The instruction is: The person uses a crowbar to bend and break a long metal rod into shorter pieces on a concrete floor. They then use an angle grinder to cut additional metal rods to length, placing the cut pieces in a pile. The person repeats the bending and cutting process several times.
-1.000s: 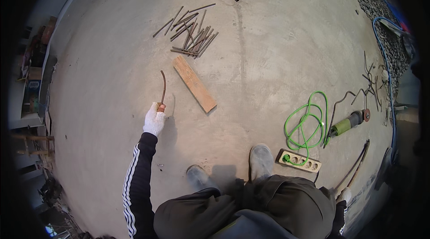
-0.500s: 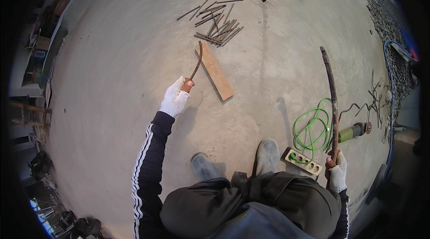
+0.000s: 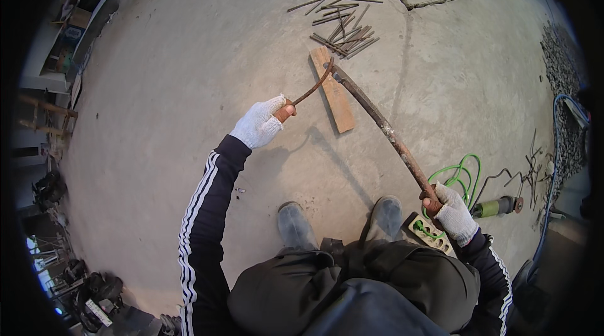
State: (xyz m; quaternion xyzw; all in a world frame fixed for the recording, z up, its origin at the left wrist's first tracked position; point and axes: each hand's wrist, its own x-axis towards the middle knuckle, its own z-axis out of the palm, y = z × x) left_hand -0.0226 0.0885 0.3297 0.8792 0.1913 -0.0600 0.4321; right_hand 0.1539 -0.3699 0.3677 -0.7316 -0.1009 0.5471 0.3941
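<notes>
My left hand, in a white fingerless glove, is closed on the lower end of a short curved steel rod. The rod bends upward over a wooden plank lying on the concrete. My right hand, gloved the same way, grips a long rusty metal bar near its lower end. The bar slants up to the left, and its far end lies beside the rod's tip above the plank; whether they touch I cannot tell. Beyond the plank lies a loose pile of short straight steel rods.
To the right of my boots sit a power strip, a coiled green cable and a green angle grinder. Bent rods, a blue hose and gravel line the right side. A crack crosses the floor at the far side.
My right hand has moved inward and swung the bar leftward, from upright to slanting, its far end now at the rod. The curved rod in my left hand has tilted to the right.
</notes>
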